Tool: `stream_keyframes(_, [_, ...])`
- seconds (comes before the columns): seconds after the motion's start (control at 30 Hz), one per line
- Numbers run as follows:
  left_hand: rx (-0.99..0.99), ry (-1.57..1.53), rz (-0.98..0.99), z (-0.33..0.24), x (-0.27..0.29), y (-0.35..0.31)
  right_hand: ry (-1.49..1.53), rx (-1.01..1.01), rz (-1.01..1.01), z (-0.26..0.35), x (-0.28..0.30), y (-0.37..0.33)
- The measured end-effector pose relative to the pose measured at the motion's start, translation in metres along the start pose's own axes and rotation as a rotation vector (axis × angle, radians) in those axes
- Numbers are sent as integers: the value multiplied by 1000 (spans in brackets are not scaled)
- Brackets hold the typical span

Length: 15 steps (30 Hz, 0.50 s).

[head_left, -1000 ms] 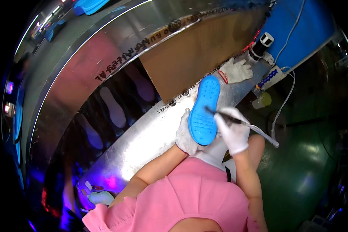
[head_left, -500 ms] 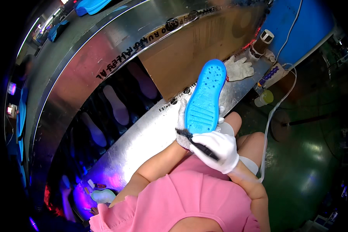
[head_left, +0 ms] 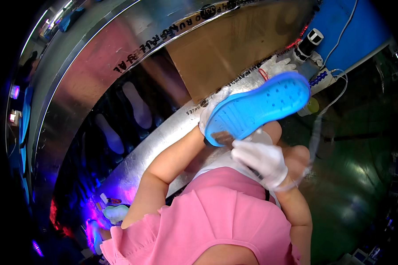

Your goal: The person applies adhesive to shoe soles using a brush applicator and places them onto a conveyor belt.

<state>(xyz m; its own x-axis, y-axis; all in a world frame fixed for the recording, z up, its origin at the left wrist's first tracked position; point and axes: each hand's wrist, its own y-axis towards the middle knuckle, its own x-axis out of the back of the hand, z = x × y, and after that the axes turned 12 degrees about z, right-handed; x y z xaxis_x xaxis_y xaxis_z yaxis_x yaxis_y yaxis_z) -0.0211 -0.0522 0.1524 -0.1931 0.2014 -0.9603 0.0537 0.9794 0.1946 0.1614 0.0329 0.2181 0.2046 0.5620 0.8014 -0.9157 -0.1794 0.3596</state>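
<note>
A bright blue shoe sole [head_left: 256, 108] lies tilted in front of me, its holed toe end up to the right and its ridged heel low on the left. My left hand [head_left: 213, 110], in a light work glove, grips it from the heel's left side, with some fingers hidden behind it. My right hand [head_left: 263, 161], in a white glove and blurred by motion, is closed on a brush. The brush's brown bristles [head_left: 222, 138] meet the heel end of the sole; its handle is mostly hidden by my fingers.
A metal ledge [head_left: 163, 139] runs along a curved machine with pale soles [head_left: 137, 105] in its dark opening. Cardboard [head_left: 239, 48] covers part of it. A white glove [head_left: 281, 66], a dark bottle [head_left: 309, 44] and a hanging cable [head_left: 316, 141] are at the right.
The sole has turned clockwise, its toe end swinging right. The brush in my right hand has come onto the heel, and that hand has shifted slightly right.
</note>
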Motion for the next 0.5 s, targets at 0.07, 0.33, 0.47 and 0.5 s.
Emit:
stream_keyframes(0.07, [50, -1, -128, -12, 6, -3, -114, -77, 275, 14, 9, 0])
stream_keyframes(0.33, [170, 566, -329, -32, 6, 3, 112, -108, 113, 18, 2, -2])
stream_keyframes(0.47, [136, 694, -605, -40, -4, 7, 289, -184, -103, 1, 7, 3])
stream_keyframes(0.5, [137, 710, -688, -41, -7, 7, 125, -162, 46, 7, 12, 2])
